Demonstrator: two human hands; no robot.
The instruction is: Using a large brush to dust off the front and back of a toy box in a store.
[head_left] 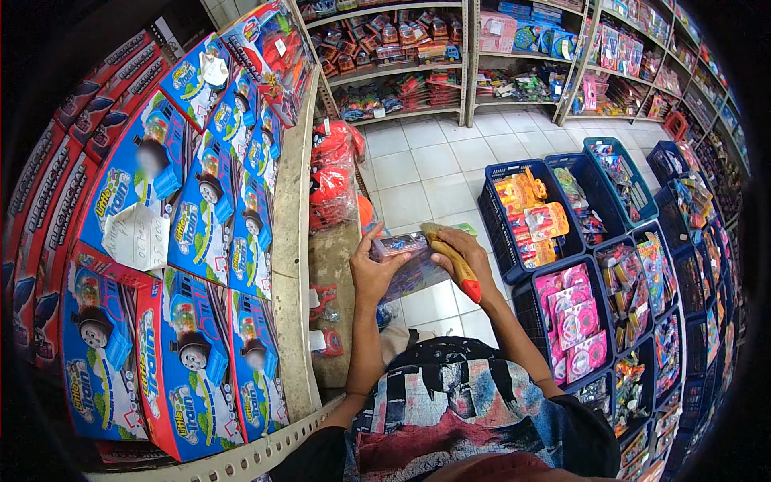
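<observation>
My left hand is closed around one end of a small package with a clear plastic face, held in front of my body. Its contents are too small to make out. A yellow-handled paintbrush with a red end is gripped in my right hand. The brush's far end lies against or just over the right side of the package, with the red end pointing back toward me. Below the package, a purplish clear plastic wrapping shows between my hands; I cannot tell whether it belongs to the package.
Blue toy-train boxes fill the shelf on my left, past its pale edge. Red bagged toys stand beside it. Dark blue baskets of packaged toys line the right. White floor tiles lead to stocked metal shelves.
</observation>
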